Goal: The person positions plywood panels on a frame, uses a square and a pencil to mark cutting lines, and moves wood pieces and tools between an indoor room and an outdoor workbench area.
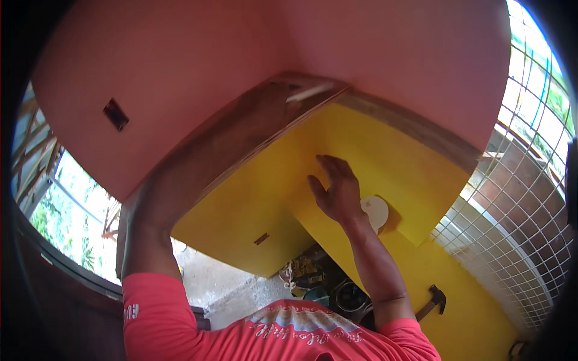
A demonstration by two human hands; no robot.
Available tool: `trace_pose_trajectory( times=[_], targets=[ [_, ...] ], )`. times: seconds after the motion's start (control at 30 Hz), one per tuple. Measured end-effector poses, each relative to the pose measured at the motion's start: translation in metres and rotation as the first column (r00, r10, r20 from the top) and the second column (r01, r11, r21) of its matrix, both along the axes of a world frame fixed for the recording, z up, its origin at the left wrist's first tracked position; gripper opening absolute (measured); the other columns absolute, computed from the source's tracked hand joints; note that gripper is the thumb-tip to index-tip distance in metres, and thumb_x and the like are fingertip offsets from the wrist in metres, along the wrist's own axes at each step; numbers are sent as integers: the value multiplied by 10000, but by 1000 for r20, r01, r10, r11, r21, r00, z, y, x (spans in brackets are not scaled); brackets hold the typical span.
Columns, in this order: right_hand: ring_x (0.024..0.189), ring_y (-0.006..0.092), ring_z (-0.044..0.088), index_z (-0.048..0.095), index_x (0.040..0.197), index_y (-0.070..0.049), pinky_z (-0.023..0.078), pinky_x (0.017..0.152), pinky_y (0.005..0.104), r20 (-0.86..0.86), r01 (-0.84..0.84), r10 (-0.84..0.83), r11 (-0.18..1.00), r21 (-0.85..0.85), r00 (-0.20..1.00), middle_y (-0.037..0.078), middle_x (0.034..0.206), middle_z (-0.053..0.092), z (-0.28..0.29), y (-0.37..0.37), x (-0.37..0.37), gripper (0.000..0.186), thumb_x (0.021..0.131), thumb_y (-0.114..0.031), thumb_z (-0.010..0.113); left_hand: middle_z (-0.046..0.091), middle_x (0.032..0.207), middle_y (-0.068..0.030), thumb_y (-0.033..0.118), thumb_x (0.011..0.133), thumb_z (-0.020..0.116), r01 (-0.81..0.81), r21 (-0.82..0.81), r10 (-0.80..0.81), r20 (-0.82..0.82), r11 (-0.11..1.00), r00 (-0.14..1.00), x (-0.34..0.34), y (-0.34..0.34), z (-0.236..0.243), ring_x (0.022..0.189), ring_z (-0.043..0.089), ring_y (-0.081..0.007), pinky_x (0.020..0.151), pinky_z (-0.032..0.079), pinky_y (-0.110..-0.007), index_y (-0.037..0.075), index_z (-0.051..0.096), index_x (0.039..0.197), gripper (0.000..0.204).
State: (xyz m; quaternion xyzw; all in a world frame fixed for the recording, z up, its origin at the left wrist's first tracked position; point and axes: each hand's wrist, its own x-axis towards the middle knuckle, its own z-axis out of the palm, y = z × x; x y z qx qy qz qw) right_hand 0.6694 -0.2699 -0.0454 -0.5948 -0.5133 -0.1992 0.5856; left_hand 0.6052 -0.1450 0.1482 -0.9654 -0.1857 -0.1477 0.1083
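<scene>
My left arm reaches up along the brown band between the pink upper wall and the yellow lower wall [241, 204]. My left hand [292, 90] is at the shadowed corner, beside a pale, thin strip [310, 92]. Its fingers blend into the brown and are blurred, so whether it grips the strip cannot be made out. My right hand [337, 188] hovers over or rests against the yellow surface below the corner, fingers apart and nothing in them. Next to its wrist is a white, round, flat-faced object [375, 212], casting a shadow on the yellow.
A claw hammer [432, 302] lies on the yellow surface [475, 313] at lower right. White wire mesh [512, 180] borders the right side. Dark containers and clutter [349, 296] sit below on the floor. A rectangular wall opening [115, 114] shows in the pink wall.
</scene>
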Motion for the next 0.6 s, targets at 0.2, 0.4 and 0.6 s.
trace_pose_trajectory(
  times=[0.2,0.4,0.6],
  targets=[
    [1110,342,462,564,1122,-56,347,933,504,362,-47,31,998,36,932,136,1177,515,60,12,-89,482,701,-245,704,600,828,-210,246,886,545,108,140,-126,123,984,984,-120,-20,73,681,608,-355,593,452,-406,10,479,999,270],
    [1137,311,449,571,1130,-139,216,987,558,398,-12,39,997,-70,917,79,1194,514,85,59,-170,551,643,-327,748,451,551,-39,234,883,550,60,193,-146,466,979,873,-286,-50,108,456,428,-132,435,342,-290,29,465,953,232],
    [1117,225,476,600,1062,-189,150,996,542,409,173,-130,982,-70,903,-13,1087,576,56,87,-185,524,577,-285,774,604,889,-119,179,910,509,-69,325,-159,624,943,765,-465,6,68,746,590,-217,668,458,-323,17,504,1103,252]
  ],
)
